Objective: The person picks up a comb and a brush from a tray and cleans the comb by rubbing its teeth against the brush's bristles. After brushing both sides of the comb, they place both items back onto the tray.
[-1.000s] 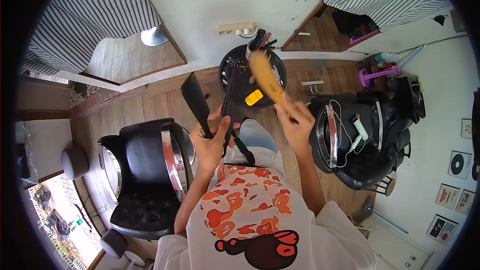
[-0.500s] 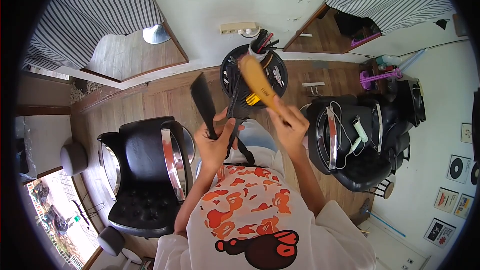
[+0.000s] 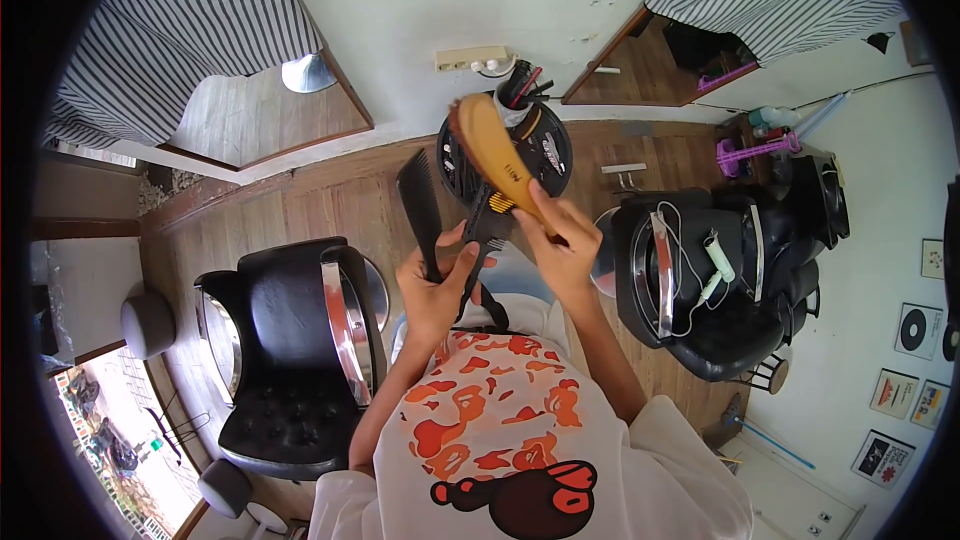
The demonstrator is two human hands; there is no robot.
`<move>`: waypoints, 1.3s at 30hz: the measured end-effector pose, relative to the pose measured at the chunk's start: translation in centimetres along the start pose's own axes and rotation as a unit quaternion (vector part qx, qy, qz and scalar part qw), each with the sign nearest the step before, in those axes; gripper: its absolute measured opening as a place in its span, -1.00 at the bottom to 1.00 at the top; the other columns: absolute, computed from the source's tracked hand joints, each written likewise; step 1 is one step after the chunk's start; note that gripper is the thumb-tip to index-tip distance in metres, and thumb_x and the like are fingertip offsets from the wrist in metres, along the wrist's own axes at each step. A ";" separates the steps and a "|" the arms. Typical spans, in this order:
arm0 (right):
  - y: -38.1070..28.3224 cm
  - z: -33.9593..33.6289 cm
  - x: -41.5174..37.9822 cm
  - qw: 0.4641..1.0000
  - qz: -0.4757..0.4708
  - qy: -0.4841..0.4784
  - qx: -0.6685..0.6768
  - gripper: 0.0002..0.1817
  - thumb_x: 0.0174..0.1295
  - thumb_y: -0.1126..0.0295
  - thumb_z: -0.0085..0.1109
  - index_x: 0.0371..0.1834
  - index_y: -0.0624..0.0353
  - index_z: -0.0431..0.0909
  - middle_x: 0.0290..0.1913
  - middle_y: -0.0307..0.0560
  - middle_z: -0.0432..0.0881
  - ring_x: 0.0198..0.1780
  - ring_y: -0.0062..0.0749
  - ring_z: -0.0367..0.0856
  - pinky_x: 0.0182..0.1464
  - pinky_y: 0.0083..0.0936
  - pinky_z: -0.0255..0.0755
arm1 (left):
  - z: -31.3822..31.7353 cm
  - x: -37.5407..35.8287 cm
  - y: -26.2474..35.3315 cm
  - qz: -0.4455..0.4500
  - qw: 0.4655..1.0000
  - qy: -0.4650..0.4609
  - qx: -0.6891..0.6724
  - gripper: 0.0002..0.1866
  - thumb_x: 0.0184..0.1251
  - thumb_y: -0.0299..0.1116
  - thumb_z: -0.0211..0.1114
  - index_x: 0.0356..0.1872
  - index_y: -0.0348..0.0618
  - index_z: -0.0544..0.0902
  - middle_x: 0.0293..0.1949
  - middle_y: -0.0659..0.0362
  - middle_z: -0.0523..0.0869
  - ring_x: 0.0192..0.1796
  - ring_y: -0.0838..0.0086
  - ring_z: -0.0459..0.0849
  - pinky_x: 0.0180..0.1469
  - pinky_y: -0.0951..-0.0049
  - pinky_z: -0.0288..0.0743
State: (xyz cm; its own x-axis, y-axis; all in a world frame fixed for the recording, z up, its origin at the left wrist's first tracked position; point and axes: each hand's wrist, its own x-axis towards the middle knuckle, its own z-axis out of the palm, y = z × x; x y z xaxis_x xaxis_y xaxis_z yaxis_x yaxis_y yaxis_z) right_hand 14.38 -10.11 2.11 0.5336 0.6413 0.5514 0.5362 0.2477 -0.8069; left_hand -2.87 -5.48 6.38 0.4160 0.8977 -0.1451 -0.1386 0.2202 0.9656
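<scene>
My left hand (image 3: 432,292) is closed round a black comb (image 3: 418,202) with a wide toothed head, which points up and to the left. A second black comb (image 3: 472,252), slimmer, is also in those fingers and leans up to the right. My right hand (image 3: 566,248) grips the narrow end of a wooden brush (image 3: 492,145), its brown bristles facing left. The brush hangs over a round black tray (image 3: 563,162) and hides part of it. On the tray, a small yellow comb (image 3: 501,203) shows just under the brush handle.
Hair clips (image 3: 552,152) lie on the tray, beside a cup (image 3: 513,110) of tools at its back. A black salon chair (image 3: 295,310) stands at left. Another chair (image 3: 690,270) at right holds a pale green hair dryer (image 3: 716,260). Mirrors line the wall.
The brush in my right hand has moved left and turned, so its bristles now show. The combs in my left hand have shifted slightly, and the wide comb's teeth are plainer.
</scene>
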 end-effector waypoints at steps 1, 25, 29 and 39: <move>0.0 -0.1 -0.1 1.000 0.000 0.000 -0.001 -0.43 0.01 0.76 0.49 0.18 0.23 0.75 -0.50 -0.29 0.49 -0.53 -0.63 0.19 -0.50 -0.66 0.10 | 0.0 0.0 0.1 -0.001 1.000 -0.001 0.000 -0.73 0.48 -0.60 0.31 0.15 -0.30 0.64 -0.38 -0.11 0.81 -0.67 0.51 0.53 -0.65 0.55 0.39; 3.4 -5.1 -5.1 0.998 -0.020 -0.065 -0.012 -0.41 -0.14 0.79 0.50 0.08 0.26 0.79 -0.49 -0.30 0.53 -0.58 -0.68 0.16 -0.54 -0.69 0.06 | -1.2 1.0 0.9 0.003 0.999 0.040 0.016 -0.73 0.48 -0.56 0.34 0.13 -0.31 0.61 -0.34 -0.14 0.83 -0.61 0.48 0.60 -0.64 0.55 0.41; 1.7 -2.1 -4.0 0.997 -0.036 -0.058 0.020 -0.42 -0.14 0.79 0.49 0.08 0.25 0.79 -0.53 -0.32 0.50 -0.58 -0.67 0.15 -0.54 -0.69 0.05 | -0.5 0.6 -0.3 0.011 1.000 0.002 0.010 -0.72 0.47 -0.57 0.35 0.14 -0.31 0.63 -0.34 -0.13 0.83 -0.60 0.47 0.61 -0.64 0.55 0.42; 3.0 -4.3 -4.4 0.998 -0.017 -0.056 0.018 -0.45 -0.12 0.78 0.48 0.06 0.24 0.80 -0.56 -0.35 0.45 -0.59 -0.67 0.13 -0.54 -0.69 0.05 | -1.3 1.5 1.6 0.019 0.998 0.058 -0.001 -0.76 0.46 -0.58 0.35 0.09 -0.31 0.64 -0.34 -0.12 0.83 -0.61 0.47 0.62 -0.65 0.55 0.42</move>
State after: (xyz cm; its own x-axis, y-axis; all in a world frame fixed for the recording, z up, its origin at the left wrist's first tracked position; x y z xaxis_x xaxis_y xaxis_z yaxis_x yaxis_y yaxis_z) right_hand 16.42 -15.28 -1.81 0.4370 0.7088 0.5537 0.5277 0.2964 -0.7960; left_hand -3.60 -3.31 7.43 0.3036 0.9436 -0.1322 -0.1539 0.1854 0.9705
